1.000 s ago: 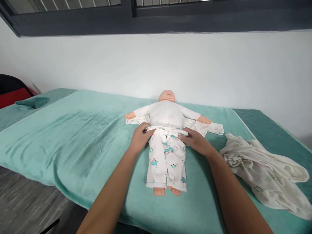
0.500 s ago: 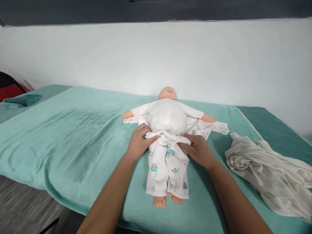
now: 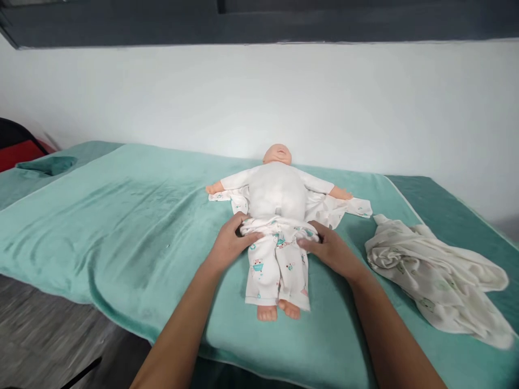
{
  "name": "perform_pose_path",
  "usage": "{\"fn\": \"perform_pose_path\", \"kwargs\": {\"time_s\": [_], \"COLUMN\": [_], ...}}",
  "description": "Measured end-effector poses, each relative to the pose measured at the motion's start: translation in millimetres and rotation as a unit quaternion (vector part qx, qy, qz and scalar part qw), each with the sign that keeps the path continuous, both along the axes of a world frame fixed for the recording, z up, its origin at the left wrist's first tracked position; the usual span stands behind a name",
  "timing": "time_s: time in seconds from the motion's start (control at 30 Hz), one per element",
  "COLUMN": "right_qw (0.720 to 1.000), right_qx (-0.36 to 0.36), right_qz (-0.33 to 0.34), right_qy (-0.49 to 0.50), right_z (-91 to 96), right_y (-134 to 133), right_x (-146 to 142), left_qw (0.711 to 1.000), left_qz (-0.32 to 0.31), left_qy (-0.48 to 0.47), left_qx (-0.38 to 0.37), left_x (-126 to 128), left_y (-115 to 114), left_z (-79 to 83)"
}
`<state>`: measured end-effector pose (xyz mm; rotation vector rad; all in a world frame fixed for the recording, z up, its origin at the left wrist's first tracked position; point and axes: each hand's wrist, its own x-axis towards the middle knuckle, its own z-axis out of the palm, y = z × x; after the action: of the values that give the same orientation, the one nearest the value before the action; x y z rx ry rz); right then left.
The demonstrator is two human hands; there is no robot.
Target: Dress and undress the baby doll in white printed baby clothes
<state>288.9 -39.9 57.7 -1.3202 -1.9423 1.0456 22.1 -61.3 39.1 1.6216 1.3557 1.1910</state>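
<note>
A baby doll (image 3: 277,186) with a white cloth body lies on its back, arms spread and feet toward me. White trousers (image 3: 263,278) with teal and red prints cover its legs, and the bare feet stick out of the cuffs. My left hand (image 3: 231,243) pinches the waistband at the left hip, thumb on top. At the right hip my right hand (image 3: 334,251) holds the other side the same way. The waistband is bunched below the doll's belly. Under the doll's back and arms, a printed white top (image 3: 322,208) lies spread out; its middle is hidden.
A crumpled cream cloth (image 3: 433,275) lies at the right on the teal blanket (image 3: 133,232). Behind the doll's head rises a white wall (image 3: 203,97). A red and black object (image 3: 18,146) stands at the far left. The bed's front edge drops to a grey floor.
The trousers' waistband has become more bunched between my hands, and a small grey patch shows on the doll's belly. The view has shifted slightly. Both hands keep their hold.
</note>
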Motion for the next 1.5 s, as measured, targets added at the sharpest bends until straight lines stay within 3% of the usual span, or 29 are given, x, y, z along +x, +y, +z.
{"fn": "perform_pose_path", "kwargs": {"time_s": [0.1,0.23,0.33,0.5,0.6,0.73,0.9,1.0,1.13,1.27,1.5], "right_qw": [0.999,0.995,0.995,0.999,0.999,0.999,0.992,0.990,0.993,0.997,0.997], "right_qx": [0.020,0.082,0.071,0.017,0.025,0.027,0.074,0.040,-0.033,-0.031,0.057], "right_qz": [0.022,-0.053,-0.064,-0.009,-0.011,-0.016,-0.094,-0.116,-0.038,0.008,-0.058], "right_qy": [-0.013,-0.031,-0.015,0.027,0.020,0.026,0.031,0.073,0.106,0.068,0.009], "right_z": [-2.6,-7.5,-7.4,-3.9,-5.8,-11.6,-15.6,-13.1,-4.7,-2.8,-9.5], "right_y": [-22,-41,-48,-59,-62,-63,-74,-80,-87,-100,-114], "right_x": [0,-7,-9,-7,-8,-14,-24,-26,-20,-16,-25], "left_qw": [0.997,0.993,0.994,0.995,0.992,0.990,0.987,0.993,0.989,0.976,0.949], "left_qz": [-0.014,-0.007,-0.004,-0.046,-0.074,-0.053,-0.030,-0.044,-0.129,-0.168,-0.107], "left_qy": [0.046,0.069,0.058,0.035,0.053,0.107,0.145,0.105,0.066,0.133,0.268], "left_qx": [0.057,0.094,0.089,0.084,0.087,0.072,0.070,0.032,0.033,0.036,0.130], "left_x": [-2,-1,-1,-2,-1,1,1,-1,-5,-5,5], "left_y": [-13,-18,-20,-30,-36,-41,-46,-52,-69,-85,-91], "left_z": [-4.6,-9.2,-11.1,-11.5,-10.9,-11.9,-14.1,-10.6,-6.0,-8.4,-6.7]}}
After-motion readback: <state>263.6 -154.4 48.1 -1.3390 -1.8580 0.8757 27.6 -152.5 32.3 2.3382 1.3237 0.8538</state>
